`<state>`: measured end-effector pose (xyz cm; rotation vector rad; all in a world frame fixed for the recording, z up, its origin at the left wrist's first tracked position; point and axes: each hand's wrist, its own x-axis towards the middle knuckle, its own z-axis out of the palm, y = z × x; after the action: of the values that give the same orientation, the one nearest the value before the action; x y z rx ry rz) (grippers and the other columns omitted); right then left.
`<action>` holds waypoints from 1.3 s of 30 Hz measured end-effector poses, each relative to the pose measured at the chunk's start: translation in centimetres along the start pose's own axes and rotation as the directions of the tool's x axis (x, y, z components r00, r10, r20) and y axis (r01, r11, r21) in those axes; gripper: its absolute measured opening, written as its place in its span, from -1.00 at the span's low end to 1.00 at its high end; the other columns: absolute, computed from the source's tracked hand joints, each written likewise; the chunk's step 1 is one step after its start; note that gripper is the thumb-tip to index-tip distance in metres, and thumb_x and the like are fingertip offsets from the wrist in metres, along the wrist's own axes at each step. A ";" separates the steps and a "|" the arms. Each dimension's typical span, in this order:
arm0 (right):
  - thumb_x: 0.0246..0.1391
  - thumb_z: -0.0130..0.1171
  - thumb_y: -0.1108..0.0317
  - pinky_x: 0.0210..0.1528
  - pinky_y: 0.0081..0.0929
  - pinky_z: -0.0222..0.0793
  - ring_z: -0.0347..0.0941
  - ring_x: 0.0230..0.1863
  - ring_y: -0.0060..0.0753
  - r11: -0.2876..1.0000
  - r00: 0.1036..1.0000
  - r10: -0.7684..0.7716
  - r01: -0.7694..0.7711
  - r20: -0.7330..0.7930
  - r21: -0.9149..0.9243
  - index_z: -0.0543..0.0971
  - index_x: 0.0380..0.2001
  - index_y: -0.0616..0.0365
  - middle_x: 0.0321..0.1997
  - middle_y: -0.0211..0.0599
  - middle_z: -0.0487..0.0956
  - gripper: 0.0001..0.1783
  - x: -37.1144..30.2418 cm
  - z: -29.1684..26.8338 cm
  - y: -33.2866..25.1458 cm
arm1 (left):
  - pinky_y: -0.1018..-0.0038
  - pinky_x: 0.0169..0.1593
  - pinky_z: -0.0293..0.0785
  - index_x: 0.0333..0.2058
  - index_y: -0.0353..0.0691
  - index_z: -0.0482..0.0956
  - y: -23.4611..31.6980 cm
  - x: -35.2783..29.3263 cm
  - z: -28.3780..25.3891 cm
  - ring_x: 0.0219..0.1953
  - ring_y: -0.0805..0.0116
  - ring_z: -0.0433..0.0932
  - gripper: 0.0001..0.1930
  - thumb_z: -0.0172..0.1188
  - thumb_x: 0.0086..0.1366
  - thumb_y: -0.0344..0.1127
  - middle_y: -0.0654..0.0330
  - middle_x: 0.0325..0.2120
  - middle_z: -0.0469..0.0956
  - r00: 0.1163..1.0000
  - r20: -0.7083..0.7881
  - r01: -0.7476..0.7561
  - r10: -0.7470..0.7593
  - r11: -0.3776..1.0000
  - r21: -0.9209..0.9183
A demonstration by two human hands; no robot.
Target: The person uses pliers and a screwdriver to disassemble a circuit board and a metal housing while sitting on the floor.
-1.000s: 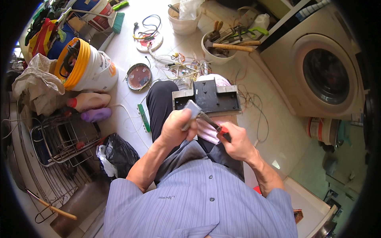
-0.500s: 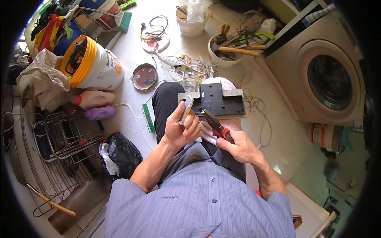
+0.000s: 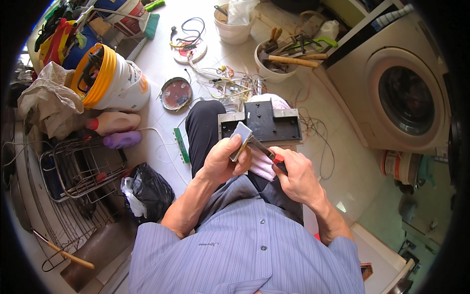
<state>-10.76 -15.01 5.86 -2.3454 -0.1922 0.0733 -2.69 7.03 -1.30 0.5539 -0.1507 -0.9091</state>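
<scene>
My left hand is closed around a small flat silver-grey piece, which stands up from between thumb and fingers. Red-handled pliers are gripped in my right hand. Their dark jaws point up and left and meet the right edge of the piece; whether they bite on it I cannot tell. Just beyond both hands, a black tray-like housing with a pale metal edge rests across my lap. Part of its near left side is hidden by the piece. A pink cloth lies under it.
A green circuit board and a round brown plate lie on the floor to the left. Tangled wires spread beyond my knees. A tool bucket stands ahead, a washing machine at right, and a black bag at left.
The pliers have moved left and up to meet the piece. My left hand has turned the piece, so its flat face shows more, and lowered slightly.
</scene>
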 end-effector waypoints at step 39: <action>0.20 0.27 0.36 -0.06 -0.16 0.49 0.60 -0.18 0.18 0.919 0.933 0.257 -0.316 0.251 0.235 0.55 0.09 0.23 -0.22 0.06 0.67 -0.59 0.2 -2.1 0.6 | 0.46 -0.22 0.52 0.02 -0.30 0.58 1.9 0.2 2.4 -0.35 0.37 0.59 -0.77 0.20 0.43 -0.44 0.16 -0.34 0.63 0.931 -0.093 -0.038 0.353 0.346 0.938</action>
<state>-10.26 -16.81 6.91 -2.0699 0.0595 0.4725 -2.02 6.85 1.73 1.7225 -0.4869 -0.3893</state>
